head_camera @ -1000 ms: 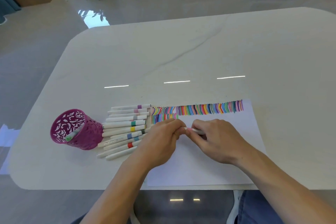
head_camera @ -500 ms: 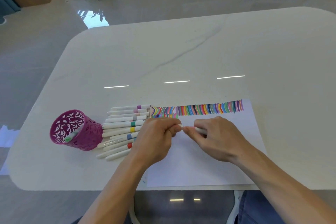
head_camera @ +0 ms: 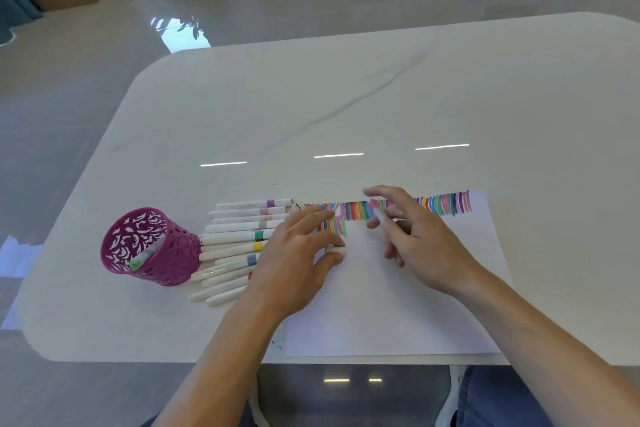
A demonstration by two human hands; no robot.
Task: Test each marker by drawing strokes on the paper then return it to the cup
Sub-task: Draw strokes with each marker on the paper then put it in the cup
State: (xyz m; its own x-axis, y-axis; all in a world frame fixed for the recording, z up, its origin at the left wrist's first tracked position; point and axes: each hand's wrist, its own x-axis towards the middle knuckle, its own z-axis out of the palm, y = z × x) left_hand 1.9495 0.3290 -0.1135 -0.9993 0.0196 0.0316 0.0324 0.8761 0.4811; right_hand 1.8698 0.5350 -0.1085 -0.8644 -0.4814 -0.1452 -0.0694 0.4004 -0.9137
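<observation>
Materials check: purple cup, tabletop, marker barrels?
Purple cup: likely moulded plastic, matte; the leaf-pattern cutouts show light through the wall. Table: glossy, marble-look with grey veining and sharp light reflections; real stone or laminate unclear. Markers: smooth white plastic barrels with coloured bands.

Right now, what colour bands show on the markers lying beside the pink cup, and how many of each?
purple band: 1
pink band: 1
tan band: 1
grey band: 1
green band: 1
yellow band: 1
blue band: 1
red band: 1
Total: 8 bands showing; the left hand covers other markers' bands.
</observation>
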